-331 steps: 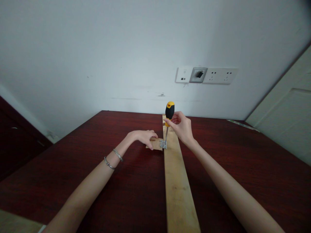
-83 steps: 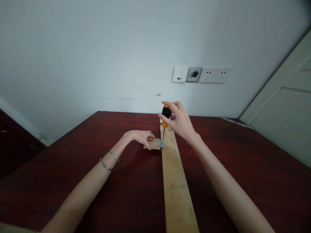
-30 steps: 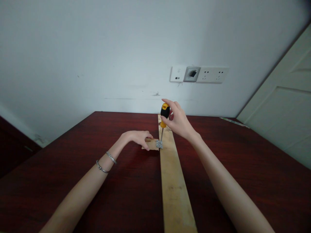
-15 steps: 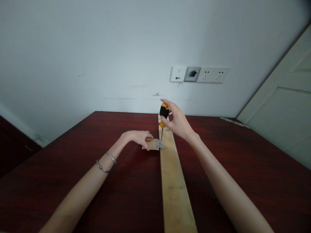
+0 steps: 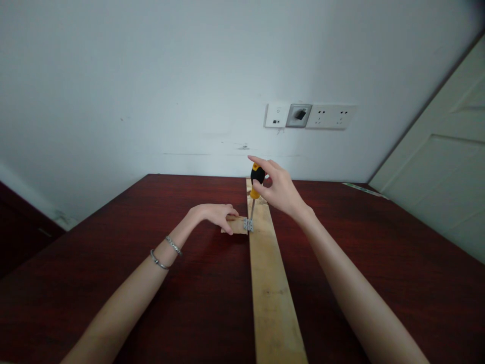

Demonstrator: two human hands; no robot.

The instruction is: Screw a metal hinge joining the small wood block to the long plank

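Hinge [image 5: 248, 225] lies at the centre of the frame, one leaf on the block [image 5: 240, 226], the other on the plank [image 5: 270, 283]. From the lower left rises the left forearm [image 5: 125, 303], two bracelets [image 5: 156, 261] near the wrist; the wrist bends, and the left hand [image 5: 216, 215] lies palm down, gripping the block, thumb on its near side, fingers over its far side. Right of the block, the plank runs to the bottom edge. Above the hinge stands the screwdriver [image 5: 257, 175], its top leaning slightly right, its tip at the right leaf. The right hand [image 5: 279, 188] pinches the handle between thumb and fingers, index finger stretched over the cap; the right forearm [image 5: 348, 278] slopes to the lower right.
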